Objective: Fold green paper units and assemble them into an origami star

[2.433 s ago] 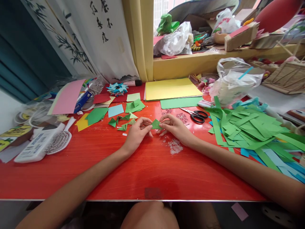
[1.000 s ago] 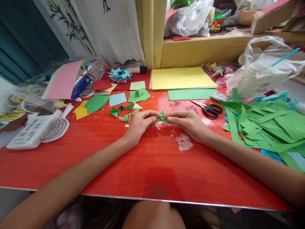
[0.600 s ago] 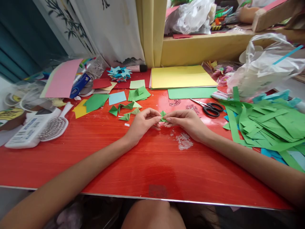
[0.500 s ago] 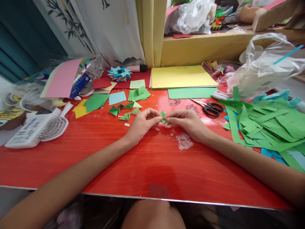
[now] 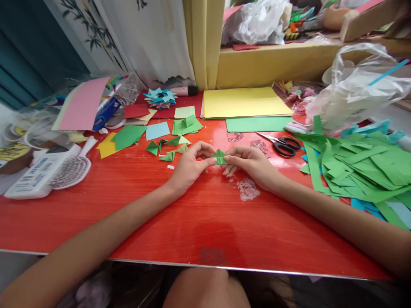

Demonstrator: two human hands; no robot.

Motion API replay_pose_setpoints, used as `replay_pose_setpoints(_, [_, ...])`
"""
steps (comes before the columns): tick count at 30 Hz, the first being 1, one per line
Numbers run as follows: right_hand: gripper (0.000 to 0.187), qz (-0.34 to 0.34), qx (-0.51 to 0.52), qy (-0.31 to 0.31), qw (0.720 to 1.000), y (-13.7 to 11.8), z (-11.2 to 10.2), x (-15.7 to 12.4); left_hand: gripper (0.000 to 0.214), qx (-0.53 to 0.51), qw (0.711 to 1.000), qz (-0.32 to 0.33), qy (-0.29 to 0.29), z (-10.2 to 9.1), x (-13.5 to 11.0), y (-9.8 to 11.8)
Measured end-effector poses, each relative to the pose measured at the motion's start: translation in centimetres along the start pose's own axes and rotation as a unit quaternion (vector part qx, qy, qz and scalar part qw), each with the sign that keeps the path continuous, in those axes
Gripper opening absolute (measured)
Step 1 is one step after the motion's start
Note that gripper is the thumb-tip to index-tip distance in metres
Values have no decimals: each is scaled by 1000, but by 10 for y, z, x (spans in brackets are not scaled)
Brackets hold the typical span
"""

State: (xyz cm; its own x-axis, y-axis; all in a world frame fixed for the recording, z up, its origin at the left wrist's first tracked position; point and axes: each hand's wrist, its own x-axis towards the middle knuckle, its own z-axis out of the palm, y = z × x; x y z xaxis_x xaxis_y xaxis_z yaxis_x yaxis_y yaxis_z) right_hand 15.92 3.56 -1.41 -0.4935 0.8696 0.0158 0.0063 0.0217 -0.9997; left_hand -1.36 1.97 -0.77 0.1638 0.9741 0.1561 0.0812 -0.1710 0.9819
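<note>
A small folded piece of green paper [image 5: 219, 156] is held above the red table [image 5: 180, 218], its top forming a point. My left hand [image 5: 195, 163] pinches its left side between thumb and fingers. On the right side my right hand [image 5: 250, 163] pinches it the same way, with lower fingers curled beneath. Left of my left hand lie several folded green paper triangles [image 5: 168, 156]. Behind them are a green paper stack [image 5: 187, 126] with a folded piece on top and a light blue paper square [image 5: 157, 131].
Black-handled scissors [image 5: 284, 146] lie right of my hands, beside a heap of green paper strips [image 5: 362, 167]. Yellow sheets [image 5: 245, 102] rest at the back, near a blue folded-paper ring [image 5: 160, 98]. At left are a hairbrush [image 5: 72, 171] and a white bottle [image 5: 40, 173].
The green paper now shows wider between my hands, as a broad pointed shape. My right fingers have shifted slightly, with the lower ones more visible beneath the paper.
</note>
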Motion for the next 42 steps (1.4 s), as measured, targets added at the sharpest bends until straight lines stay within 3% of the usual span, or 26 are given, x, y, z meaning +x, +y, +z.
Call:
replay_pose_setpoints(3, [16, -10, 0, 11, 1000, -1, 1, 0, 19, 14, 1000, 16, -2, 0, 0, 1])
replay_pose_setpoints(8, [19, -22, 26, 44, 998, 1, 0, 2, 27, -21, 999, -28, -11, -1, -1, 1])
replay_pose_setpoints(13, [21, -16, -12, -4, 1000, 0, 0, 1, 28, -41, 997, -46, -53, 0, -1, 0])
replay_pose_setpoints(18, [21, -11, -33, -13, 999, -1, -1, 0, 20, -10, 993, -72, -90, 1, -2, 2])
replay_pose_setpoints(25, [21, -9, -64, -24, 998, -2, 2, 0, 16, 9, 997, -57, -51, 0, -2, 3])
replay_pose_setpoints(29, [20, -12, -81, -36, 996, -3, 3, -1, 16, -20, 996, -65, -59, 0, -2, 2])
replay_pose_setpoints(35, [19, -19, -130, -42, 990, -6, 2, -3, 20, 33, 996, -53, -71, 0, -3, 1])
replay_pose_setpoints(38, [18, 0, -117, -40, 992, -8, 2, -3, 16, 58, 996, -21, -59, 1, -4, 1])
replay_pose_setpoints(42, [18, 29, -76, -20, 996, -6, 1, -3, 24, 163, 980, 108, -46, 1, -6, 5])
